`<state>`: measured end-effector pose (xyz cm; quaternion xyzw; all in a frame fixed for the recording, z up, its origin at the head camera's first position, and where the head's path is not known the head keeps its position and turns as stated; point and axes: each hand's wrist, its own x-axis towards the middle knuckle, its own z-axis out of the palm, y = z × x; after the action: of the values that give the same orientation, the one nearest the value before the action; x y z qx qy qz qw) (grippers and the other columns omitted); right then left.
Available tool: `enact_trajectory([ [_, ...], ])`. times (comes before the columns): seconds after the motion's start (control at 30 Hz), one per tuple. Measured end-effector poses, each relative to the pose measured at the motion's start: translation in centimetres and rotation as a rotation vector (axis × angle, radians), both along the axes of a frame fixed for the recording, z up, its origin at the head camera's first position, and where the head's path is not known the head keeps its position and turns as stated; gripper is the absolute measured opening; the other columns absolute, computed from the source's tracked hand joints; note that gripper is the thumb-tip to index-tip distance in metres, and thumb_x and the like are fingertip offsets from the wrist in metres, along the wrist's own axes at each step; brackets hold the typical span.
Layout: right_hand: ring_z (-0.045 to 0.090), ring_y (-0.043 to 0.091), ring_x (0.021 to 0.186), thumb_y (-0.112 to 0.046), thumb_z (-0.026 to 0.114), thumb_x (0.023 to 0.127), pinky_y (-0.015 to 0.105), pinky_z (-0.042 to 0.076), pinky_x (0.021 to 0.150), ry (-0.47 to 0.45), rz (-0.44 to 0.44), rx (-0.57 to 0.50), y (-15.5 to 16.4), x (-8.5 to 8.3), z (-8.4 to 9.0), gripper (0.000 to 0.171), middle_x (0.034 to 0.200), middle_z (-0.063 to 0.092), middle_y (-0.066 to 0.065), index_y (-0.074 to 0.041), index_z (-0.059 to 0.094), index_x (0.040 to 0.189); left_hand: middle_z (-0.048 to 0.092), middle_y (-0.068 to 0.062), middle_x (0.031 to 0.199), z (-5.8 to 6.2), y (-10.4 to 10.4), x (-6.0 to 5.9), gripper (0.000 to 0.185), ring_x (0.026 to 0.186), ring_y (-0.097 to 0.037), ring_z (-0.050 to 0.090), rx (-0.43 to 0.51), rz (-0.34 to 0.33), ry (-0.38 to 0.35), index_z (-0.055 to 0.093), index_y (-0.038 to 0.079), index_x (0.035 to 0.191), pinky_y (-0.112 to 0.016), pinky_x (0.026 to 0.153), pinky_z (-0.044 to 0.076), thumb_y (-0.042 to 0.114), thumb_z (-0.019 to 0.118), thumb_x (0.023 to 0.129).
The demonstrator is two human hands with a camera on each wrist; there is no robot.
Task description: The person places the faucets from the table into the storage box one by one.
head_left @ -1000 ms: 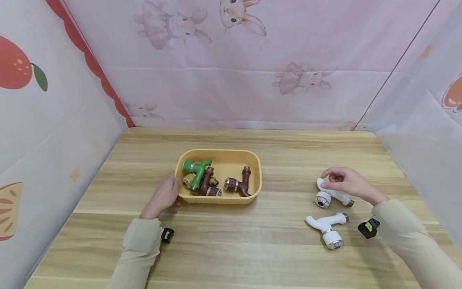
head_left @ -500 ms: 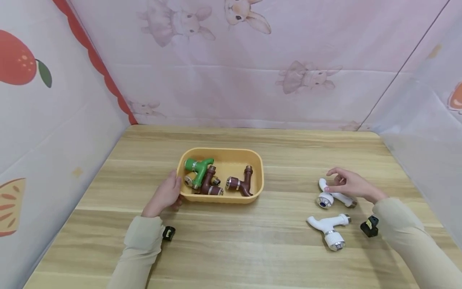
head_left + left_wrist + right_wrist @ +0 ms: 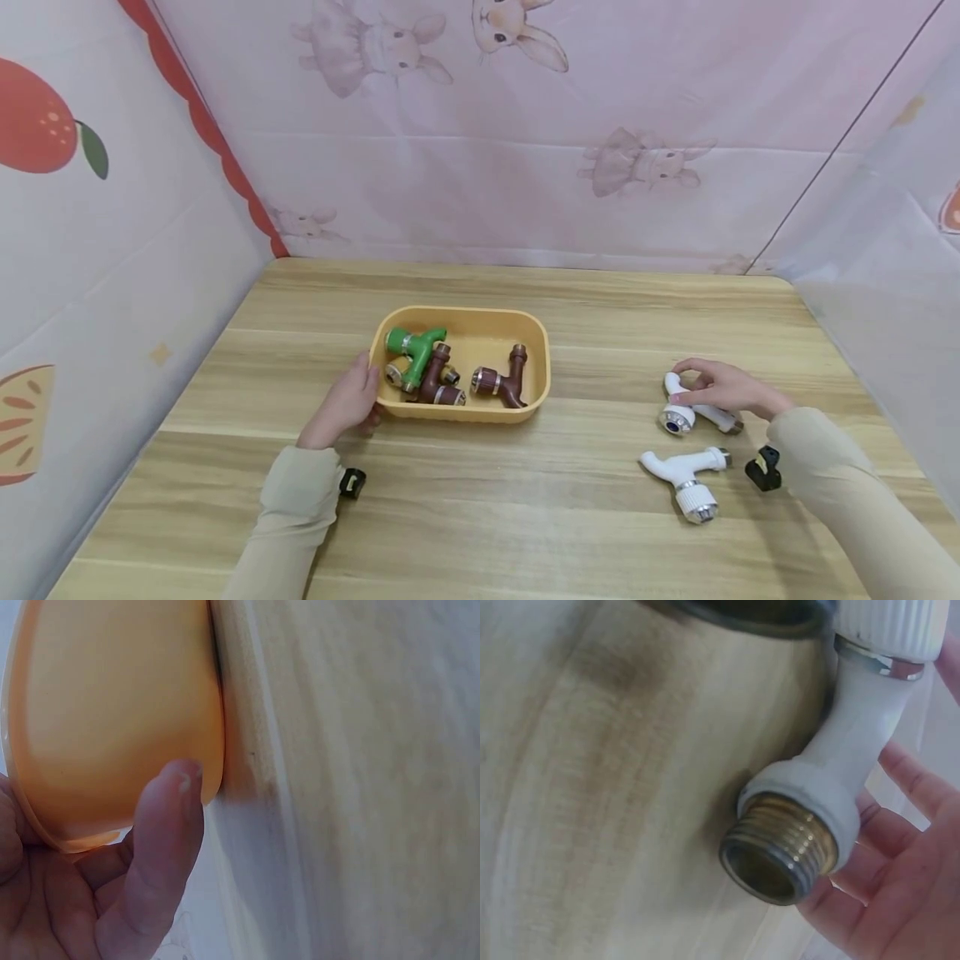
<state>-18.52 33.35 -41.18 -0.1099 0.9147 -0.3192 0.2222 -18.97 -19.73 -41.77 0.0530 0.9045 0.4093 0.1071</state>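
Observation:
My left hand (image 3: 347,404) holds the left end of a yellow plastic bin (image 3: 537,358); in the left wrist view a finger (image 3: 161,840) lies along the bin's outer wall (image 3: 112,712). Inside the bin are a green faucet (image 3: 417,354), a maroon faucet (image 3: 431,379) over a mostly hidden yellow one (image 3: 397,370), and another maroon faucet (image 3: 512,383) on the right. At the right, my right hand (image 3: 723,388) grips a white faucet (image 3: 677,419) lying on the table. The right wrist view shows its threaded brass end (image 3: 776,844), fingers behind the body. A second white faucet (image 3: 684,467) lies nearer me.
The wooden table (image 3: 525,500) meets a pink rabbit-print cloth (image 3: 480,192) at the back. Printed white cloths stand at the left and right sides. Black wrist cameras (image 3: 763,469) sit at both cuffs.
My right hand has lowered onto the white faucet, its thumb and fingers closing in on it. The left hand stays at the bin. The head view has shifted slightly.

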Motion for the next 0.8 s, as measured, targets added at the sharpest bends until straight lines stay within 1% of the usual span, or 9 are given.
enact_trajectory([
  [0.1, 0.044, 0.014, 0.058, -0.031, 0.064, 0.085, 0.025, 0.038, 0.05, -0.017, -0.004, -0.006, -0.08, -0.05, 0.01, 0.058, 0.074, 0.054, 0.006, 0.002, 0.041, 0.126, 0.053, -0.014, 0.063, 0.01, -0.02, 0.03, 0.032, 0.046, -0.023, 0.056, 0.0, 0.006, 0.001, 0.03, -0.003, 0.126, -0.035, 0.04, 0.052, 0.016, 0.024, 0.1],
  [0.23, 0.043, 0.014, 0.059, -0.028, 0.065, 0.085, 0.024, 0.039, 0.051, -0.027, -0.021, -0.032, -0.17, 0.03, -0.04, 0.049, 0.074, 0.051, 0.005, 0.002, 0.045, 0.119, 0.053, -0.014, 0.063, 0.1, -0.02, 0.06, 0.032, 0.047, -0.024, 0.056, 0.001, 0.006, -0.005, 0.03, -0.004, 0.126, -0.034, 0.04, 0.052, 0.016, 0.024, 0.101],
  [0.4, 0.045, 0.013, 0.063, -0.021, 0.066, 0.084, 0.025, 0.039, 0.055, -0.006, -0.023, -0.08, -0.26, 0.02, -0.32, 0.037, 0.076, 0.053, 0.006, 0.001, 0.05, 0.109, 0.053, -0.015, 0.063, 0.3, 0.01, 0.12, 0.033, 0.047, -0.025, 0.056, -0.006, 0.003, -0.008, 0.029, -0.005, 0.126, -0.035, 0.04, 0.052, 0.016, 0.023, 0.101],
  [0.53, 0.044, 0.012, 0.059, -0.017, 0.066, 0.084, 0.024, 0.038, 0.053, 0.018, -0.017, -0.089, -0.42, -0.07, -0.47, 0.03, 0.074, 0.054, 0.005, 0.0, 0.052, 0.103, 0.054, -0.014, 0.063, 0.31, 0.06, 0.15, 0.033, 0.046, -0.025, 0.056, -0.014, 0.003, -0.011, 0.029, -0.005, 0.126, -0.035, 0.041, 0.052, 0.016, 0.023, 0.101],
  [0.63, 0.044, 0.012, 0.059, -0.016, 0.066, 0.083, 0.023, 0.037, 0.053, 0.022, -0.02, -0.089, -0.49, -0.08, -0.49, 0.027, 0.073, 0.054, 0.005, 0.0, 0.052, 0.101, 0.054, -0.014, 0.063, 0.14, 0.09, 0.11, 0.033, 0.045, -0.024, 0.055, -0.02, 0.012, -0.012, 0.03, -0.003, 0.125, -0.036, 0.04, 0.052, 0.017, 0.024, 0.101],
  [0.8, 0.045, 0.012, 0.058, -0.016, 0.066, 0.084, 0.023, 0.037, 0.051, 0.005, -0.036, -0.104, -0.44, -0.01, -0.47, 0.028, 0.073, 0.058, 0.005, -0.001, 0.049, 0.101, 0.053, -0.014, 0.062, -0.06, 0.07, 0.05, 0.03, 0.043, -0.023, 0.055, -0.027, 0.009, 0.008, 0.032, -0.004, 0.122, -0.035, 0.039, 0.051, 0.017, 0.025, 0.1],
])
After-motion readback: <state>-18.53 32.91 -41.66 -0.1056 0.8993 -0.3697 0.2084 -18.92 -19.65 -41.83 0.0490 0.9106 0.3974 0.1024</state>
